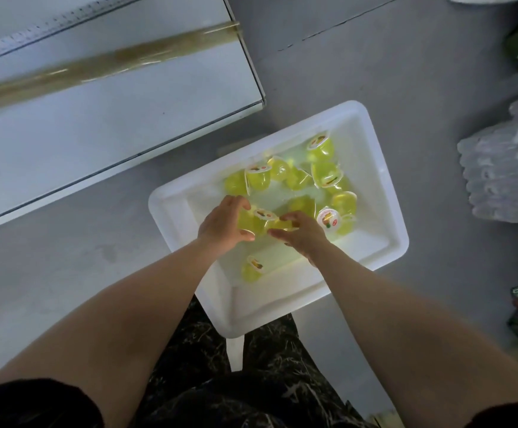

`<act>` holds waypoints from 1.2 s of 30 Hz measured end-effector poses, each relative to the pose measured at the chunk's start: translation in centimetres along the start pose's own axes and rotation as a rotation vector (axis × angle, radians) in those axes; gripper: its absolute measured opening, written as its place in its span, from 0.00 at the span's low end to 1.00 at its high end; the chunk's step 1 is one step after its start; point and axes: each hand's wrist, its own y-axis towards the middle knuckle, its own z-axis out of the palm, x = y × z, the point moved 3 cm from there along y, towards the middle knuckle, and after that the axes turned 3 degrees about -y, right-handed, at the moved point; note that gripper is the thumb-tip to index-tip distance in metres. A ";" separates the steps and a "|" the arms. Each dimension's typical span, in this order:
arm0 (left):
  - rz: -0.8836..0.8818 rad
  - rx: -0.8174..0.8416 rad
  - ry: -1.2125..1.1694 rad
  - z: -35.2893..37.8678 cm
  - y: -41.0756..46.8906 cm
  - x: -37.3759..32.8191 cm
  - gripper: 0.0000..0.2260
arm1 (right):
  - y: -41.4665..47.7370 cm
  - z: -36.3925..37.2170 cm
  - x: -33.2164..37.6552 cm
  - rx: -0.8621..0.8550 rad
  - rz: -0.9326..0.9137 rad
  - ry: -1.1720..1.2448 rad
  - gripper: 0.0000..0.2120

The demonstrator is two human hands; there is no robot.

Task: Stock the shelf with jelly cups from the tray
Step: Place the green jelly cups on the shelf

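White shelf [97, 125] at upper left, no jelly cup seen on the part in view; white tray [270, 291] just below and right of it, well stocked with loose jelly cups [322, 168] lying every which way. Left hand [223, 227] curled round gathered cups [261, 219] at the tray's middle, right hand [304, 234] pinching the same bunch from the other side; lone cup [253, 268] nearer the body, untouched. Judged early in the job: picking up under way, carrying and placing all left to do.
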 end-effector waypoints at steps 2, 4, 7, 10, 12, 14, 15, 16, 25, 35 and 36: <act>-0.037 0.040 0.005 0.3 -0.3 0.4 0.26 | -0.1 -0.2 -0.1 -0.004 -0.012 0.031 0.28; -0.089 0.065 -0.017 0.6 -0.9 0.7 0.26 | -0.7 -0.6 0.2 0.007 -0.022 0.061 0.27; -0.250 0.073 -0.131 0.7 -2.1 1.0 0.29 | -1.8 -0.9 0.5 0.064 -0.031 0.142 0.28; -0.414 0.067 -0.391 0.1 -3.7 0.9 0.26 | -3.7 -1.5 1.5 0.124 -0.065 0.260 0.32; -0.416 0.063 -0.665 -0.6 -4.7 -0.1 0.20 | -5.0 -2.3 2.2 0.152 -0.100 0.288 0.31; -0.381 0.049 -0.783 -2.2 -6.0 -2.0 0.15 | -6.5 -3.5 3.1 0.156 -0.151 0.305 0.28; -0.371 0.036 -0.808 -3.1 -6.7 -3.1 0.14 | -7.4 -4.2 3.7 0.156 -0.174 0.320 0.27; -0.359 0.020 -0.824 -4.1 -7.5 -4.2 0.14 | -8.3 -4.9 4.4 0.159 -0.201 0.341 0.26; -0.061 -0.209 -1.047 -14.4 -15.2 -14.0 0.09 | -18.4 -10.9 13.9 0.172 -0.572 0.412 0.17; 0.329 -0.316 -1.013 -28.8 -27.2 -22.7 0.21 | -35.6 -16.2 27.3 0.066 -1.073 0.231 0.15; 0.347 -0.333 -0.976 -30.3 -28.7 -23.5 0.24 | -37.7 -16.5 28.5 0.059 -1.124 0.224 0.15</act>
